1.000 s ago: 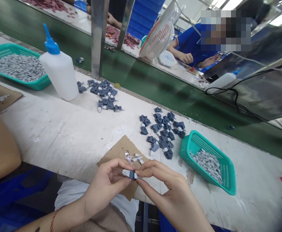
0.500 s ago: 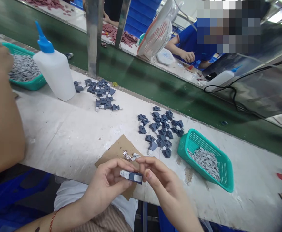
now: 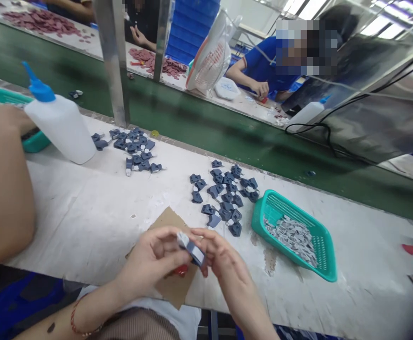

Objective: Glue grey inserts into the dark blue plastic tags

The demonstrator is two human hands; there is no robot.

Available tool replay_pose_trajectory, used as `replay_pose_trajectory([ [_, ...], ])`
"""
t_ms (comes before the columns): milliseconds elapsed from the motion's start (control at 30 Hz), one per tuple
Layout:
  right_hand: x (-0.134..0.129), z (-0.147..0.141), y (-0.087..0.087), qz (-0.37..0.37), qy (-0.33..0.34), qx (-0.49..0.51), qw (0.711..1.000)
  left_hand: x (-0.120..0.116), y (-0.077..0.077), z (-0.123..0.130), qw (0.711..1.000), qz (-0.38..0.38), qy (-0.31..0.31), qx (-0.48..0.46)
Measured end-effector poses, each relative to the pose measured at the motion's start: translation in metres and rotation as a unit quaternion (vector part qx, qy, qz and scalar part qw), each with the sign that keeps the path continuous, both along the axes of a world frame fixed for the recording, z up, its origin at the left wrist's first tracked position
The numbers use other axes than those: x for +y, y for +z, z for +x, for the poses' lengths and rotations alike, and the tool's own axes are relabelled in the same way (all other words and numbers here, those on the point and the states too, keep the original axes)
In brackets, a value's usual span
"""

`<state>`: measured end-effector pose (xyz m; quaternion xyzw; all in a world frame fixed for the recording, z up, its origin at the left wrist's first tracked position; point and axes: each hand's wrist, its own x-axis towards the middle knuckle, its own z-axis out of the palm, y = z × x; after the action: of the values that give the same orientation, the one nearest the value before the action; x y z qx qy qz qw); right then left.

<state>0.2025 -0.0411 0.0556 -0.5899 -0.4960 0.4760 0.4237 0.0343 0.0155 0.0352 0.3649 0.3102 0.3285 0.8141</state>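
Note:
Between my hands is a small navy-blue and light-grey plastic part [image 3: 195, 252], tilted with its grey end up and to the left. My left hand [image 3: 159, 255] pinches it between thumb and fingers. At its lower right end, the curled fingers of my right hand [image 3: 224, 262] close on it too, though their tips are partly hidden. Under both hands lies a piece of brown cardboard [image 3: 173, 290], and something red [image 3: 181, 270] shows there, mostly covered by my left hand. Beyond them, several similar navy parts [image 3: 228, 189] are scattered on the white table [image 3: 103, 208].
A green basket [image 3: 330, 250] of small grey pieces stands at the right. Farther left are more navy parts [image 3: 135, 146], a white bottle with blue nozzle [image 3: 63, 127] and another green basket [image 3: 38, 141], with a co-worker's hand [image 3: 4, 118] at it. A metal post [image 3: 112, 61] rises behind.
The plastic part has turned from nearly level to a steeper tilt in my hands. The red thing has come into view beneath. At the left, the co-worker's hand has lowered to the basket.

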Motion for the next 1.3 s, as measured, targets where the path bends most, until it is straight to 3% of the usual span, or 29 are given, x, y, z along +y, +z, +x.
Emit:
replay_pose_trajectory([
  [100, 0.0, 0.06, 0.002, 0.038, -0.126, -0.167, 0.977, 0.042, 0.003, 0.005, 0.994, 0.038, 0.049, 0.089],
  [167, 0.003, 0.11, 0.003, 0.009, -0.219, -0.324, 0.92, 0.078, 0.003, 0.012, 0.981, 0.08, 0.103, 0.142],
  [233, 0.01, 0.156, 0.001, -0.039, -0.224, -0.412, 0.882, 0.119, 0.003, 0.025, 0.963, 0.125, 0.149, 0.186],
  [333, 0.028, 0.201, -0.009, -0.075, -0.196, -0.446, 0.87, 0.18, 0.0, 0.048, 0.942, 0.159, 0.186, 0.228],
  [500, 0.049, 0.22, -0.026, -0.088, -0.143, -0.47, 0.866, 0.267, -0.01, 0.079, 0.897, 0.204, 0.194, 0.34],
  [667, 0.049, 0.222, -0.03, -0.072, -0.131, -0.475, 0.867, 0.313, -0.019, 0.083, 0.829, 0.263, 0.174, 0.462],
  [767, 0.049, 0.224, -0.031, -0.061, -0.132, -0.475, 0.868, 0.317, -0.014, 0.078, 0.778, 0.326, 0.159, 0.513],
  [867, 0.05, 0.226, -0.032, -0.056, -0.135, -0.465, 0.873, 0.3, -0.002, 0.079, 0.738, 0.407, 0.118, 0.525],
  [967, 0.05, 0.227, -0.033, -0.055, -0.144, -0.458, 0.876, 0.265, 0.004, 0.087, 0.726, 0.473, 0.002, 0.498],
  [1100, 0.051, 0.23, -0.033, -0.055, -0.173, -0.476, 0.86, 0.214, -0.004, 0.098, 0.713, 0.51, -0.146, 0.458],
  [1300, 0.047, 0.225, -0.032, -0.058, -0.159, -0.503, 0.848, 0.184, -0.017, 0.095, 0.698, 0.532, -0.201, 0.435],
])
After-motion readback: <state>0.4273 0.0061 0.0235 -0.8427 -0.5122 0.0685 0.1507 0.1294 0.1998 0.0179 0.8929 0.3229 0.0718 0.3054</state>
